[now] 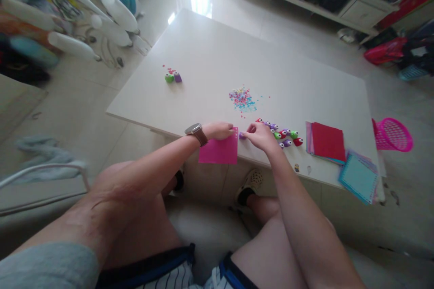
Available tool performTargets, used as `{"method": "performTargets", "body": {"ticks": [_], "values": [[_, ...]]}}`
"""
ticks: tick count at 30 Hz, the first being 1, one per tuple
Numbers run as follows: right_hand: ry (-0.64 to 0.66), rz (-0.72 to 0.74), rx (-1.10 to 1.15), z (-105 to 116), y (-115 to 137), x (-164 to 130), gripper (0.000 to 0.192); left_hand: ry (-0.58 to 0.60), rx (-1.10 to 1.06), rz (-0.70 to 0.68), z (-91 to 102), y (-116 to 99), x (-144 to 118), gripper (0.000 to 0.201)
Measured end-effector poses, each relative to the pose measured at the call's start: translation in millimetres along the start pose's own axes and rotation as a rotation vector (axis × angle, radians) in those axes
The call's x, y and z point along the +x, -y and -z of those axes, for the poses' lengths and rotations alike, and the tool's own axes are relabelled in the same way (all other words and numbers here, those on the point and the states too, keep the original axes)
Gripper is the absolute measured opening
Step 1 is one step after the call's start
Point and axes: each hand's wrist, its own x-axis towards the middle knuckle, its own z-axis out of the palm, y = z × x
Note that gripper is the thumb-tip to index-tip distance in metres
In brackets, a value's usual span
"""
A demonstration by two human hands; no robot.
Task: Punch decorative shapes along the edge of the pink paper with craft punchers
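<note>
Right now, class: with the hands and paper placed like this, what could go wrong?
1. The pink sheet hangs over the table edge, pinned only by the left hand; it may slip off.
2. The right hand pinching the small purple punch could nudge the confetti pile and scatter it.

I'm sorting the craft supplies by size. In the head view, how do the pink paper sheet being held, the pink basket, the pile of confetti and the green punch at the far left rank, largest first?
1. Pink paper sheet and pink basket: look alike, and the sheet is nearer, so unranked.
2. Confetti pile.
3. Green punch.
</note>
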Motion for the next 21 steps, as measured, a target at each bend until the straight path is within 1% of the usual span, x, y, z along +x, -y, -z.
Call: {"method": "performTargets", "body": {"ticks": [1,3,4,7,9,13,17,19,21], "values": [[-0.015,0.041,0.009,-0.8,-2.9,-1.4,0.018,0.011,0.009,0.011,-1.0,1.0,-0.2,0.039],[-0.03,0.139,0.012,-4.7,-7.2,-3.2,0.029,0.043,0.035,0.038,-2.0,0.7,-1.9,0.036],[-0.028,0.187,0.003,-7.3,-8.3,-3.6,0.032,0.039,0.046,0.034,-2.0,-0.3,-3.2,0.035],[0.009,0.248,-0.036,-13.4,-7.6,-3.2,0.026,0.009,0.091,0.007,-0.7,-3.5,-7.4,0.033],[0.009,0.239,-0.053,-13.6,-5.1,-2.3,0.024,0.002,0.111,-0.004,-0.3,-4.7,-9.2,0.032],[-0.061,0.183,-0.093,-6.0,-3.8,-2.3,0.023,-0.021,0.136,-0.014,-2.7,-4.5,-10.1,0.032],[-0.066,0.087,-0.188,-0.7,-12.9,-6.4,0.03,-0.045,0.135,-0.013,-7.5,-2.8,-9.6,0.03],[-0.055,0.031,-0.239,-0.6,-19.0,-9.3,0.028,-0.055,0.129,-0.012,-9.1,-2.1,-9.5,0.028],[-0.076,0.011,-0.283,-1.1,-23.2,-12.0,0.026,-0.07,0.119,-0.014,-9.9,-1.8,-9.7,0.027]]}}
